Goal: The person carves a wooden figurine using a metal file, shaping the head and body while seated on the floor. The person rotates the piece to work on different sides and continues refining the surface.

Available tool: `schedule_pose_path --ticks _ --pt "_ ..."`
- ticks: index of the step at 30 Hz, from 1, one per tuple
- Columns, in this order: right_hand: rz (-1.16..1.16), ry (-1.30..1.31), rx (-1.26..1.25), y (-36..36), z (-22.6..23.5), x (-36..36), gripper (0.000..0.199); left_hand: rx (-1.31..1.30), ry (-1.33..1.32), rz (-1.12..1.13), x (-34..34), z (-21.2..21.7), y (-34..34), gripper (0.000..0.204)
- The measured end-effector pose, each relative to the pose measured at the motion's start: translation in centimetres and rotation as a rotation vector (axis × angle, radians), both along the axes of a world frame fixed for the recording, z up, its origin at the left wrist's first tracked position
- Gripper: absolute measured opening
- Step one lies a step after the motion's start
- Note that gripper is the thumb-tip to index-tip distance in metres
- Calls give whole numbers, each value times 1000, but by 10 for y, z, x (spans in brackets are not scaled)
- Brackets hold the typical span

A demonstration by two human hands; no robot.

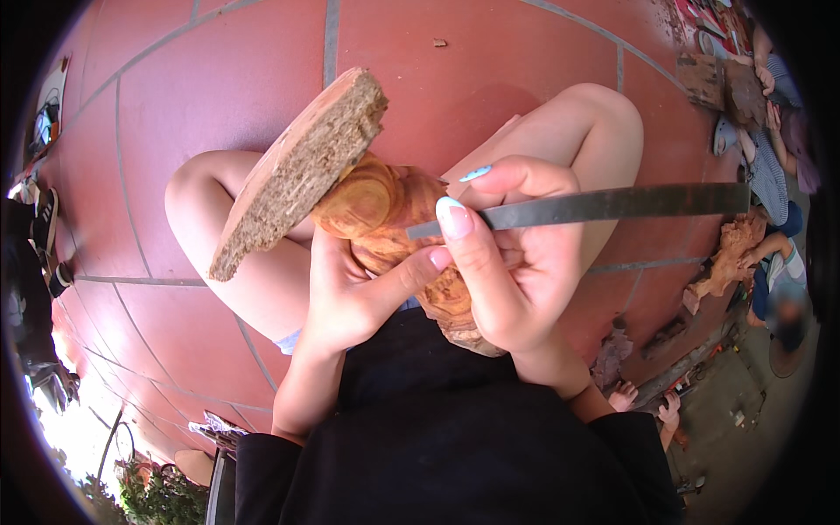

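Observation:
A wood carving (366,208) with rounded, polished orange-brown forms is held tilted over my lap. Its wide rough-edged slab end (302,179) points up and left, and its narrower end comes toward my black shirt. My left hand (354,293) is closed round the middle of the carving, the thumb lying across it. Between the thumb and fingers of my right hand (521,254) is a flat metal chisel (630,202), long, dark and slightly curved in this view. The chisel's narrow tip lies against or just over the carving, near my left thumb; contact is hard to tell.
I sit with bent bare legs on a red tiled floor (236,96). A small wood chip (439,42) lies ahead. Along the right, other people sit near wooden blocks (704,83) and another wood carving (731,254). Shoes (45,219) stand at the far left; plants (162,494) are lower left.

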State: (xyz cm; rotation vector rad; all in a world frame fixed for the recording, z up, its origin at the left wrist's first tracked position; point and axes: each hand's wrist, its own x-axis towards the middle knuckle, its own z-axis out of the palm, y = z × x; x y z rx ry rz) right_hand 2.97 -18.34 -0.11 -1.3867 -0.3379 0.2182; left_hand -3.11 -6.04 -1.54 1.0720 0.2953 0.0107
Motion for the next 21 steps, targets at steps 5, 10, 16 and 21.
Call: schedule_pose_path --ticks 5,10,16,21 --pt "-15 -109 -132 -3 4 0 20 72 -10 -38 -2 -3 2 67" --pt "-56 -126 -32 -4 3 0 17 36 9 16 0 3 -2 46" --pt "-2 -105 -18 -10 -1 1 17 46 8 34 -2 0 -5 50" --pt "33 -152 -63 -10 4 3 17 85 -11 22 -2 2 -4 50"
